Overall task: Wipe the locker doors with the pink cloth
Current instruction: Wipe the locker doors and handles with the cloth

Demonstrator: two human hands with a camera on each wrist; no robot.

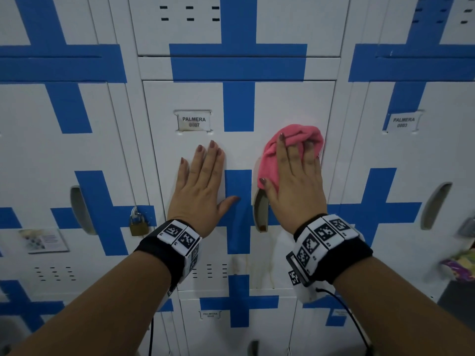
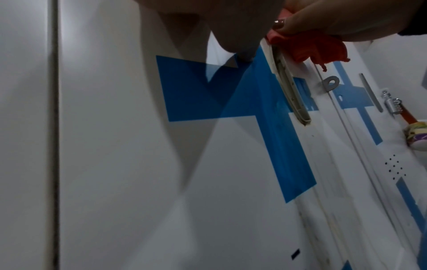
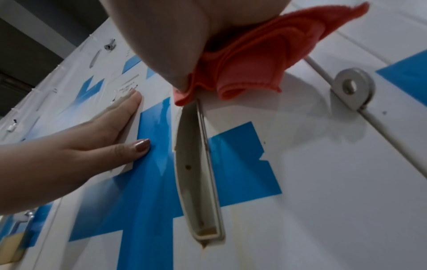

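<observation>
The left hand (image 1: 203,187) lies flat on the white locker door (image 1: 167,155), fingers straight and together, thumb stretched onto the blue stripe (image 1: 237,211). It grasps nothing; I take it to be steadying the door so it does not rattle or give under the rubbing. The right hand (image 1: 295,183) presses the pink cloth (image 1: 295,140) against the same door, near its right edge and just above the recessed handle (image 1: 261,214). Its fingertips curl into the bunched cloth while the thumb pins the lower corner, a hold that probably keeps the wad from sliding out as it moves.

The cloth's lower edge touches the top of the handle in the right wrist view. Below the handle the door shows yellowish streaks, so that patch looks unwiped.

Counting what shows from the head view: one cloth, two hands, three name labels, among them the one on this door (image 1: 193,122), three full side handles, and one brass padlock (image 1: 138,222) on the neighbouring door to the left.
</observation>
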